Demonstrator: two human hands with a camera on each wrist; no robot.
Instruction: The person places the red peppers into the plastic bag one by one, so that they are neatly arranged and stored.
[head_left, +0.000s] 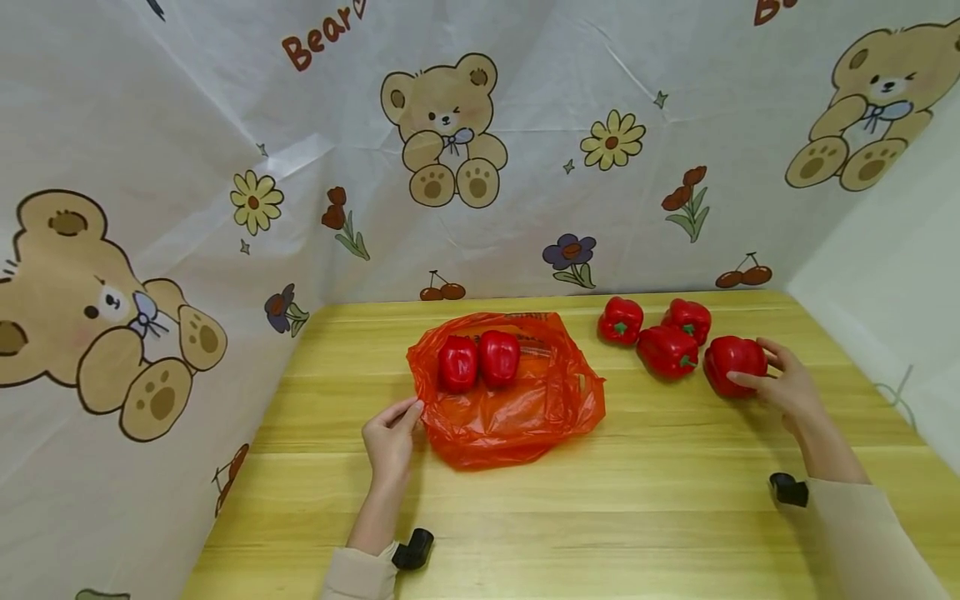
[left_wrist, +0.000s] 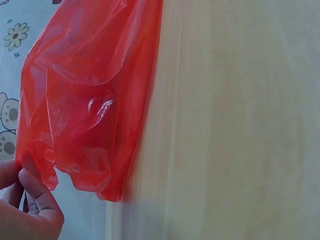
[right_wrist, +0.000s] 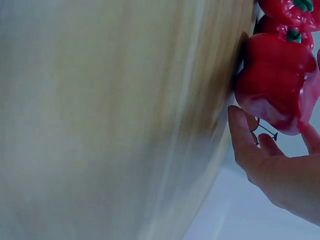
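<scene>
1. L hand, left of ctr in head view: thumb & fingers pinched together on the bag's rim, prob. to steady it & hold the mouth wide.
2. Red bag, mid-frame, lies on the table w/ mouth up; looks thin & floppy, so likely needs that hold.
3. Bagged peppers, two, side by side in the bag's upper-left part; their wt prob. helps pin it down.
4. Loose peppers, three, bunched right of ctr, well apart from the bag, prob. grouped for easy reach.
5. End pepper, just right of that bunch, on its near side.
6. R hand, far right: thumb & fingers curved round end pepper, prob. b/c it's too fat for a fingertip pinch; firmness, can't tell.
</scene>
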